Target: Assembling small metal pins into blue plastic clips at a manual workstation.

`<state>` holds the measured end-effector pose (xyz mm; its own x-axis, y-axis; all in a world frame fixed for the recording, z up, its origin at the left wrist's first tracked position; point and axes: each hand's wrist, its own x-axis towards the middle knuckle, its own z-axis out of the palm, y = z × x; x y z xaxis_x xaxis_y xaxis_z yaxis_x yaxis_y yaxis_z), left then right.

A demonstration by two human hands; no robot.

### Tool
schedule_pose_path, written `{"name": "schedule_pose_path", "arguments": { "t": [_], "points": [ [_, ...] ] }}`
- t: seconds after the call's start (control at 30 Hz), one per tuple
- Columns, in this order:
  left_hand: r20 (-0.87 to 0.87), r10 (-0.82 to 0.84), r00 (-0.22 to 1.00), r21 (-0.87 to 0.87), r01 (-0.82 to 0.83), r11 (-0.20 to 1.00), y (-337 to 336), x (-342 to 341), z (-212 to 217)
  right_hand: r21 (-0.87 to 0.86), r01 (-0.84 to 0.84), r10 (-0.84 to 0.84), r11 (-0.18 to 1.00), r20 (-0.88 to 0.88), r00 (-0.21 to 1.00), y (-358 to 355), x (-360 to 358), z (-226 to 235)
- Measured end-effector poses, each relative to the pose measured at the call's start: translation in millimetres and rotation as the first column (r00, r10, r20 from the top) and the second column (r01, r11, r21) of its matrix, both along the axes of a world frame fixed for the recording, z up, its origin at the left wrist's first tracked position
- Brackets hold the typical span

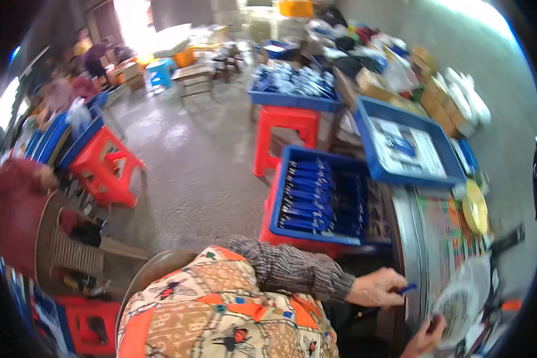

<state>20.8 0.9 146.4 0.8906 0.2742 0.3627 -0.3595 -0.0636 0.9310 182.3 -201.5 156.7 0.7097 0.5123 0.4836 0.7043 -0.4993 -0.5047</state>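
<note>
Your left hand (377,287) pinches a small blue pen-like piece (407,289) at the near edge of the counter (444,232); its long axis runs roughly left to right, the free tip pointing right and slightly up. Your right hand (425,337) grips the rim of a clear plastic bag (462,301) (contents too blurred to tell). By the look of it, you're well along: the blue crate (316,197) on the red stool (268,215) already holds rows of packed blue pieces; the piece you're holding remains unbagged.
</note>
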Motion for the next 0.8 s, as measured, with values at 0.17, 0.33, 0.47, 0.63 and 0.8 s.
{"name": "schedule_pose_path", "arguments": {
  "t": [0.17, 0.33, 0.47, 0.63, 0.8],
  "points": [
    [-0.161, 0.027, 0.987, 0.049, -0.019, 0.999, 9.3, -7.3, 7.9, 0.129, -0.119, 0.139, 0.985, -0.164, 0.977, 32.8, -48.8, 10.1],
    [-0.275, -0.190, 0.942, -0.176, 0.144, 0.974, -1.1, 2.5, 0.8, 0.179, -0.308, 0.340, 0.935, -0.197, 0.919, 34.2, -66.0, 15.1],
    [-0.298, -0.218, 0.929, -0.196, 0.164, 0.967, -10.2, 13.9, 5.3, 0.184, -0.362, 0.393, 0.914, -0.182, 0.901, 26.4, -65.3, 11.0],
    [-0.325, -0.228, 0.918, -0.099, 0.207, 0.973, -19.4, 21.5, 1.3, 0.179, -0.381, 0.411, 0.907, -0.173, 0.895, 10.1, -62.4, 3.6],
    [-0.333, -0.231, 0.914, -0.084, 0.215, 0.973, -29.1, 22.0, -1.6, 0.185, -0.378, 0.414, 0.907, -0.223, 0.883, -0.8, -66.7, 3.7]
  ]
}}
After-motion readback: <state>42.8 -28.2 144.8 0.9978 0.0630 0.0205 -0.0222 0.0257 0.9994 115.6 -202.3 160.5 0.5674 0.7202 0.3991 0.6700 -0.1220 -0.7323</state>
